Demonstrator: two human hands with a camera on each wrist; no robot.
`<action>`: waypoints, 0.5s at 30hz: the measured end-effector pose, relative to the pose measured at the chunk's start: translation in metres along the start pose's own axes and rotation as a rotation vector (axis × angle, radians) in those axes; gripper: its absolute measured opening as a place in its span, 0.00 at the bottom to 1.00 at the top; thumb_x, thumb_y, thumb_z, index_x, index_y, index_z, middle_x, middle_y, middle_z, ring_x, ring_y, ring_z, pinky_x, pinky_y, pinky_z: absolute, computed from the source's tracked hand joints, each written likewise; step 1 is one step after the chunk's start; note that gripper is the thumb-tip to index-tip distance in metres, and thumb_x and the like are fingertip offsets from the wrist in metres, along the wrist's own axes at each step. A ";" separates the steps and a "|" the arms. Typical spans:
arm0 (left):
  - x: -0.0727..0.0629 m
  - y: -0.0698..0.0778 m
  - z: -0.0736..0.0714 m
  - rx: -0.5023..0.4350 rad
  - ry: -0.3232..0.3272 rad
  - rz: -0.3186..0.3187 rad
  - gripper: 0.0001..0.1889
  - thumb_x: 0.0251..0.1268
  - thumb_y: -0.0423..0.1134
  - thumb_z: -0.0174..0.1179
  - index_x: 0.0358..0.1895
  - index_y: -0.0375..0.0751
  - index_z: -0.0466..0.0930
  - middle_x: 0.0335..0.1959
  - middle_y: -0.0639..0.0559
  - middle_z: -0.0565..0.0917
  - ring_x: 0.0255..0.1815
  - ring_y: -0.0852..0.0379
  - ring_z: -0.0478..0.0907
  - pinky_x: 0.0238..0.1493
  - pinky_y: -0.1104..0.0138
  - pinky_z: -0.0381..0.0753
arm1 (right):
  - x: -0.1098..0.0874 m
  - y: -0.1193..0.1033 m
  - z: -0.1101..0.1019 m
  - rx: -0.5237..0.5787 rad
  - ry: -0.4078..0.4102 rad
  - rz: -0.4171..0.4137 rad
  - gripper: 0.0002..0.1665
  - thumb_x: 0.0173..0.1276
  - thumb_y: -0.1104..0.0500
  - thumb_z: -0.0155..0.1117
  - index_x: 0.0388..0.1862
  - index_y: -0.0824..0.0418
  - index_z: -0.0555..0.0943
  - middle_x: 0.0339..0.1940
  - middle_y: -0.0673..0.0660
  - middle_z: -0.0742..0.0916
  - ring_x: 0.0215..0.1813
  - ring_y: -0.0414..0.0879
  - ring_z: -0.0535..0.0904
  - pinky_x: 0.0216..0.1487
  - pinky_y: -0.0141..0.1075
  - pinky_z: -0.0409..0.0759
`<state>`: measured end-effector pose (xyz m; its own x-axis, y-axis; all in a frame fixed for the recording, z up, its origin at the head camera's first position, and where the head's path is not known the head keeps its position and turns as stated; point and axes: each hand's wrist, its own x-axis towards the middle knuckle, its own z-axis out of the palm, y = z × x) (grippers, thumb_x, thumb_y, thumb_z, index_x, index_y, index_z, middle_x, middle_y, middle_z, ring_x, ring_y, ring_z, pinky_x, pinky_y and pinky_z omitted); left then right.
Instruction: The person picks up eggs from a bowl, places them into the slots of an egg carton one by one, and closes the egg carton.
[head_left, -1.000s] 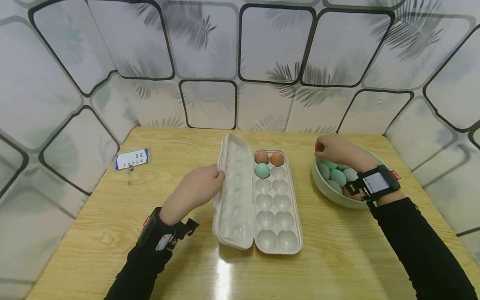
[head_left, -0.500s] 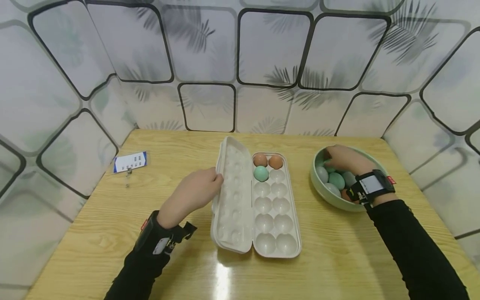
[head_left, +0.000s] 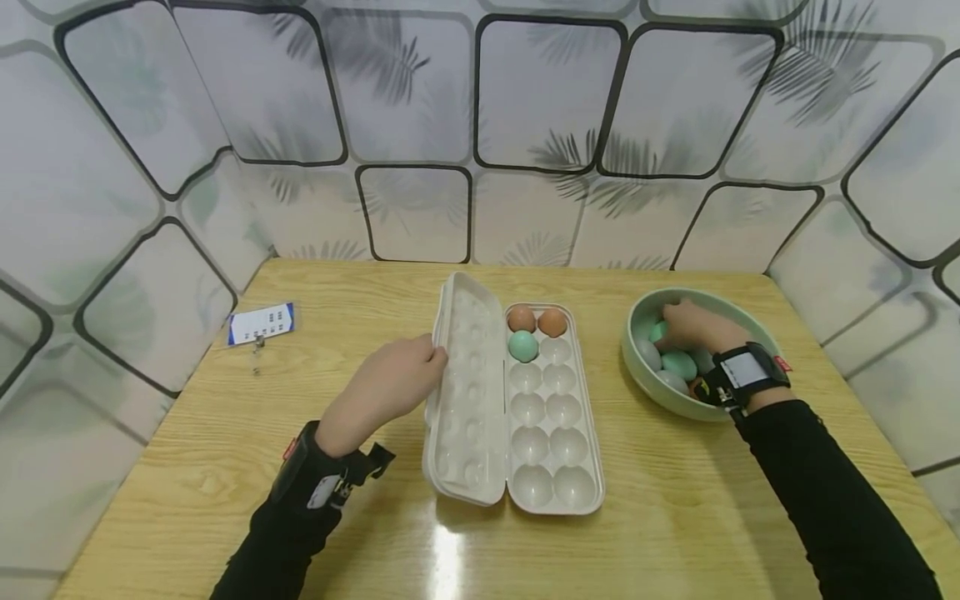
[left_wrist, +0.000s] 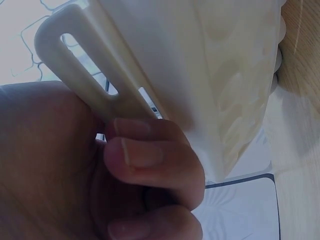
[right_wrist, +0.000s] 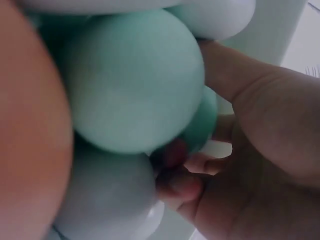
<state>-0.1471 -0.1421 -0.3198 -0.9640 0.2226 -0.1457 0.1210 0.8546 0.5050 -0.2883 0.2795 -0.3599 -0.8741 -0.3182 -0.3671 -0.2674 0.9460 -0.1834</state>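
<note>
Left hand (head_left: 393,379) pinches the lid (head_left: 471,400) beside it; right hand (head_left: 693,323) grips a green egg (head_left: 658,332) at its fingertips, likely light, smooth, best cupped round the middle.

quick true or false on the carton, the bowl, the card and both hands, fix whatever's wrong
1. The left hand holds the edge of the lid of the egg carton. True.
2. The carton holds four eggs. False: it holds three, two brown eggs and one green egg.
3. The right hand is inside the bowl. True.
4. The bowl is on the person's left of the carton. False: it is on the right.
5. A card lies on the table. True.
6. The lid is closed. False: it is open.
</note>
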 end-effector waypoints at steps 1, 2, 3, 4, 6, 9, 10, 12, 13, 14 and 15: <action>0.000 0.000 0.000 0.001 -0.001 -0.003 0.21 0.81 0.46 0.36 0.44 0.40 0.79 0.25 0.50 0.75 0.24 0.54 0.71 0.25 0.64 0.70 | -0.001 -0.001 0.000 0.012 -0.007 0.004 0.37 0.67 0.55 0.65 0.64 0.82 0.68 0.62 0.87 0.69 0.56 0.69 0.72 0.54 0.59 0.74; 0.000 0.000 0.000 0.001 -0.001 -0.004 0.21 0.81 0.46 0.36 0.44 0.40 0.79 0.25 0.50 0.75 0.24 0.54 0.71 0.25 0.64 0.70 | -0.002 -0.001 0.000 0.024 -0.012 0.003 0.39 0.68 0.56 0.64 0.66 0.82 0.65 0.63 0.87 0.68 0.57 0.69 0.72 0.55 0.58 0.74; 0.001 0.000 0.000 0.000 -0.002 -0.004 0.21 0.81 0.46 0.36 0.44 0.40 0.79 0.25 0.50 0.75 0.24 0.54 0.71 0.25 0.64 0.70 | -0.002 -0.002 0.000 0.037 -0.017 0.003 0.40 0.68 0.56 0.63 0.69 0.82 0.61 0.64 0.86 0.69 0.57 0.69 0.73 0.54 0.57 0.74; 0.001 0.000 0.000 -0.002 -0.003 -0.005 0.21 0.81 0.47 0.36 0.45 0.40 0.79 0.25 0.50 0.75 0.24 0.54 0.72 0.25 0.64 0.70 | -0.003 -0.002 0.000 0.049 -0.022 0.003 0.43 0.69 0.57 0.61 0.71 0.82 0.58 0.64 0.85 0.69 0.57 0.68 0.74 0.53 0.56 0.75; 0.001 0.000 0.000 -0.004 -0.004 -0.003 0.21 0.81 0.47 0.36 0.46 0.40 0.79 0.26 0.50 0.76 0.24 0.54 0.72 0.26 0.64 0.71 | -0.004 -0.003 0.000 0.072 -0.029 0.000 0.46 0.71 0.57 0.60 0.74 0.81 0.51 0.64 0.83 0.72 0.57 0.66 0.76 0.53 0.54 0.75; 0.002 0.000 -0.001 -0.006 -0.003 -0.001 0.21 0.81 0.46 0.36 0.47 0.40 0.79 0.27 0.49 0.78 0.25 0.54 0.73 0.26 0.64 0.71 | -0.004 -0.004 -0.001 0.105 -0.034 -0.005 0.46 0.73 0.57 0.57 0.75 0.82 0.46 0.64 0.82 0.74 0.58 0.66 0.77 0.55 0.54 0.76; 0.002 0.000 -0.001 -0.005 -0.004 -0.001 0.21 0.81 0.46 0.36 0.47 0.40 0.79 0.27 0.49 0.78 0.25 0.54 0.73 0.26 0.64 0.71 | -0.004 -0.004 -0.001 0.111 -0.035 -0.010 0.45 0.73 0.57 0.57 0.74 0.82 0.47 0.64 0.82 0.74 0.59 0.67 0.77 0.57 0.55 0.76; 0.002 0.000 0.000 0.000 -0.002 -0.001 0.21 0.81 0.46 0.36 0.46 0.40 0.79 0.27 0.49 0.78 0.25 0.54 0.73 0.26 0.64 0.71 | -0.003 -0.004 -0.001 0.116 -0.036 -0.020 0.44 0.74 0.58 0.56 0.74 0.82 0.47 0.65 0.83 0.72 0.62 0.70 0.75 0.60 0.58 0.75; 0.002 0.000 0.000 0.003 -0.002 -0.001 0.21 0.81 0.46 0.36 0.46 0.40 0.79 0.27 0.49 0.78 0.25 0.54 0.73 0.26 0.64 0.71 | -0.002 -0.004 -0.001 0.116 -0.036 -0.023 0.43 0.74 0.58 0.56 0.74 0.82 0.48 0.65 0.83 0.72 0.63 0.71 0.75 0.61 0.59 0.74; 0.002 0.000 0.000 0.006 -0.002 -0.002 0.21 0.81 0.46 0.36 0.46 0.40 0.79 0.27 0.48 0.78 0.25 0.54 0.74 0.26 0.64 0.71 | -0.001 -0.003 0.000 0.114 -0.033 -0.027 0.43 0.74 0.58 0.56 0.73 0.82 0.49 0.65 0.83 0.72 0.62 0.71 0.75 0.60 0.59 0.74; 0.002 0.000 0.000 0.009 -0.003 -0.003 0.21 0.81 0.46 0.36 0.46 0.40 0.79 0.27 0.48 0.78 0.25 0.54 0.74 0.26 0.64 0.71 | -0.001 -0.002 0.000 0.109 -0.027 -0.033 0.42 0.73 0.58 0.57 0.72 0.82 0.51 0.64 0.83 0.73 0.62 0.70 0.76 0.60 0.59 0.74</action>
<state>-0.1493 -0.1420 -0.3204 -0.9636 0.2216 -0.1493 0.1207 0.8595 0.4966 -0.2871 0.2774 -0.3595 -0.8542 -0.3515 -0.3832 -0.2486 0.9233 -0.2928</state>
